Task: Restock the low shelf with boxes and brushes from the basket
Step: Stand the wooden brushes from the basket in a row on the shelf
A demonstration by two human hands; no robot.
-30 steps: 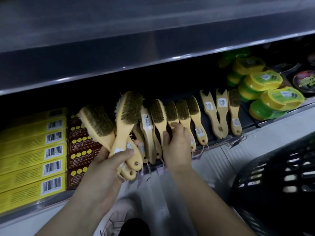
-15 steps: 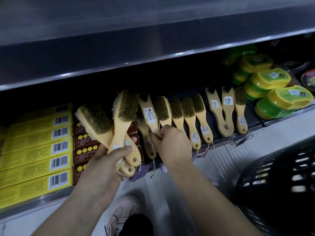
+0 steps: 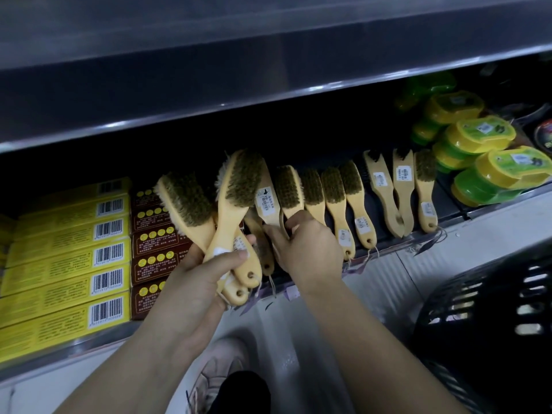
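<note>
Your brushes (image 3: pixel 236 186), likely light and rigid, take by handles: left hand (image 3: pixel 191 282) grips several, right hand (image 3: pixel 307 249), at its 3 o'clock, pinches one.

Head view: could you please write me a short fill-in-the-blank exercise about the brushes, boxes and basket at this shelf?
1. The left hand holds several brushes by their ___.
2. The yellow boxes lie to the ___ of the brown boxes.
3. The basket is ___ in colour.

Missing words: handles; left; black.
</note>
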